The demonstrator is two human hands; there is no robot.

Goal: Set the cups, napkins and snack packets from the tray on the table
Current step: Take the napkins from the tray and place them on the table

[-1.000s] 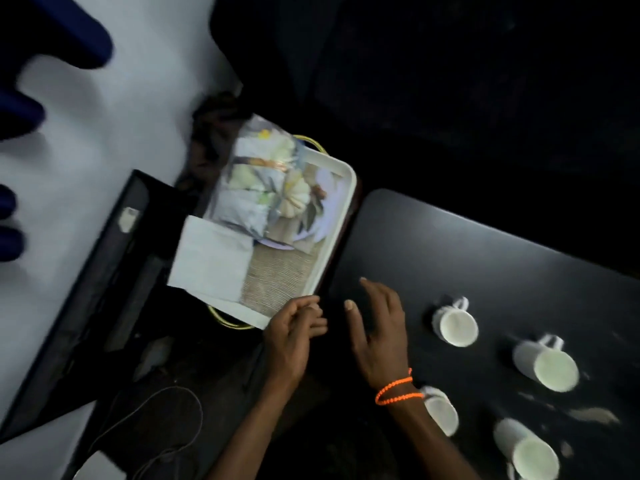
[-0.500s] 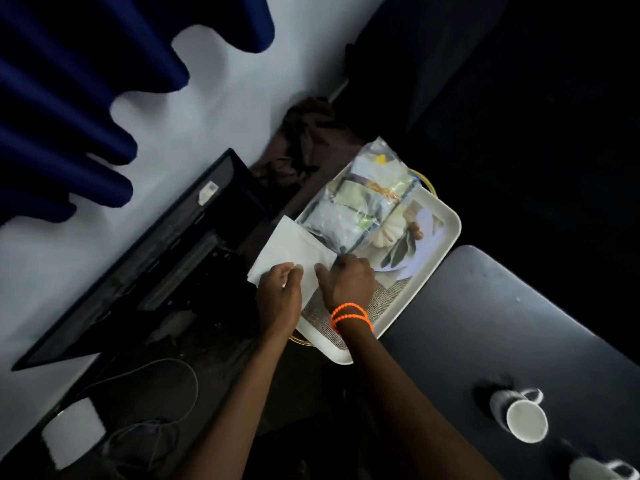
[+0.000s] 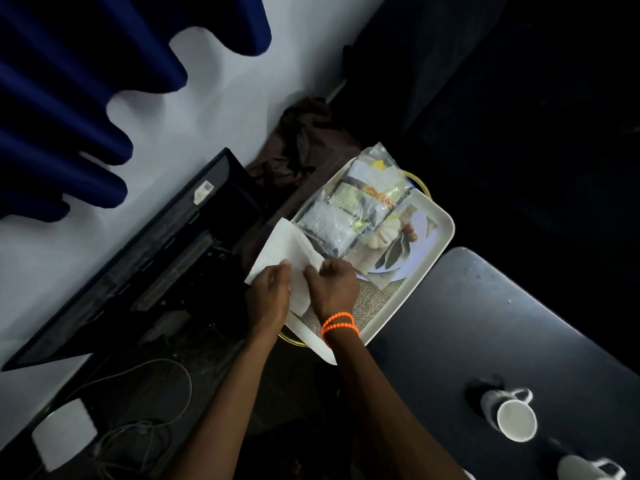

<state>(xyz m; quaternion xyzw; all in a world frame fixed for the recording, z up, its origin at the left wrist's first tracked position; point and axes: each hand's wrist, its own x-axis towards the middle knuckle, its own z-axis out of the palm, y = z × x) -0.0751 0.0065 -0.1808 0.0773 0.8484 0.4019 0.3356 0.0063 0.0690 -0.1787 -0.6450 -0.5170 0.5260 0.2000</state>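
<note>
Centre of frame: left hand [image 3: 268, 292] and right hand [image 3: 334, 289] pinch a napkin [image 3: 284, 247] at the tray [image 3: 440, 233] edge; snack packets [image 3: 349, 209] behind; cups [image 3: 512, 415] on tabletop [image 3: 485, 323], lower right.

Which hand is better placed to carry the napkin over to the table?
Right hand, probably: both hands pinch the napkin, but the right is on the side of the table; the left hand would cross over.

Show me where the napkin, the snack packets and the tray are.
napkin [image 3: 282, 249], head view, upper flat part above the hands
snack packets [image 3: 349, 209], head view, middle of the clear bundle
tray [image 3: 445, 225], head view, right rim
</note>
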